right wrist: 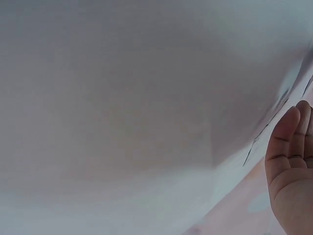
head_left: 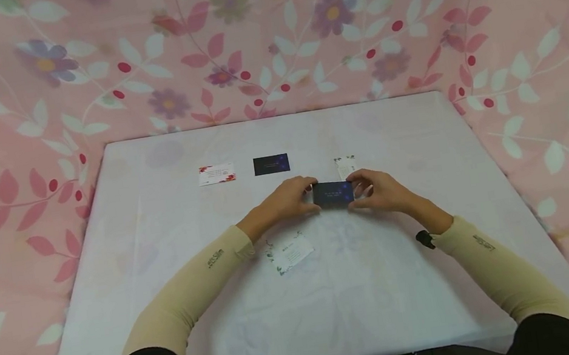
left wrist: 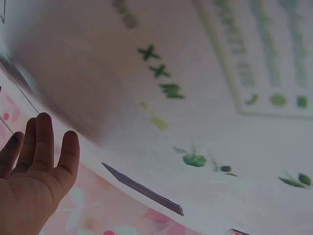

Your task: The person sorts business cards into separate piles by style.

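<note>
A dark blue business card with small light print is held between both hands near the middle of the table. My left hand grips its left edge, and my right hand has the right edge between thumb and fingers. Just behind the right fingers lies a white card with leaf corners, partly covered. A white card with green leaves lies tilted in front of the left wrist; its print fills much of the left wrist view.
Toward the back left of the white-covered table lie a white card with red flowers and another dark card. A pink floral cloth hangs behind the table and along its sides.
</note>
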The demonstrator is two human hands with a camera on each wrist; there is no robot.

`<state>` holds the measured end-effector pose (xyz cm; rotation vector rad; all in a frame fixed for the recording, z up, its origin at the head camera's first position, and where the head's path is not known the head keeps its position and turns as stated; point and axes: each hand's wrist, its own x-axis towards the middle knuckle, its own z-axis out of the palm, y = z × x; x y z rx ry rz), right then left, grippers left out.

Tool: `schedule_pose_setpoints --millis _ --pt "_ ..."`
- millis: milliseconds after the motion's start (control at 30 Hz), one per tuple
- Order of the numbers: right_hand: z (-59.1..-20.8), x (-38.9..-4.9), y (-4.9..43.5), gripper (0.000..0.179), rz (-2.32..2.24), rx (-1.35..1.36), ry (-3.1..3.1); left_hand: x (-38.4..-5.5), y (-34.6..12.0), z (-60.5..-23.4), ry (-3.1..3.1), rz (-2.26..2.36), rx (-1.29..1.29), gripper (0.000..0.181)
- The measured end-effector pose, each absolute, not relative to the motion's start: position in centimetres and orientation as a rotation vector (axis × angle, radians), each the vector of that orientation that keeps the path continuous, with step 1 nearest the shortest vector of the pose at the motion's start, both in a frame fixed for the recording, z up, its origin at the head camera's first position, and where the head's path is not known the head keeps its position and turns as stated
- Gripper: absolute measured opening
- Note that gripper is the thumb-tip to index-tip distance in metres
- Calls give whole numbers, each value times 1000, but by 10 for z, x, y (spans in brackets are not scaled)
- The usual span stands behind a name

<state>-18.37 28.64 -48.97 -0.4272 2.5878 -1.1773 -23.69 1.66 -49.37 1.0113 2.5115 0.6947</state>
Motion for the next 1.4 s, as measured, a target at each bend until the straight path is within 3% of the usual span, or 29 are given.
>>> schedule_pose_setpoints --millis 767,1400 --pt "-492 -255 214 59 -1094 -570 2675 -279 -62 -486 2786 677 828 66" --pt "-493 -322 170 60 -943 -494 2636 -335 -86 -473 2743 407 622 66"
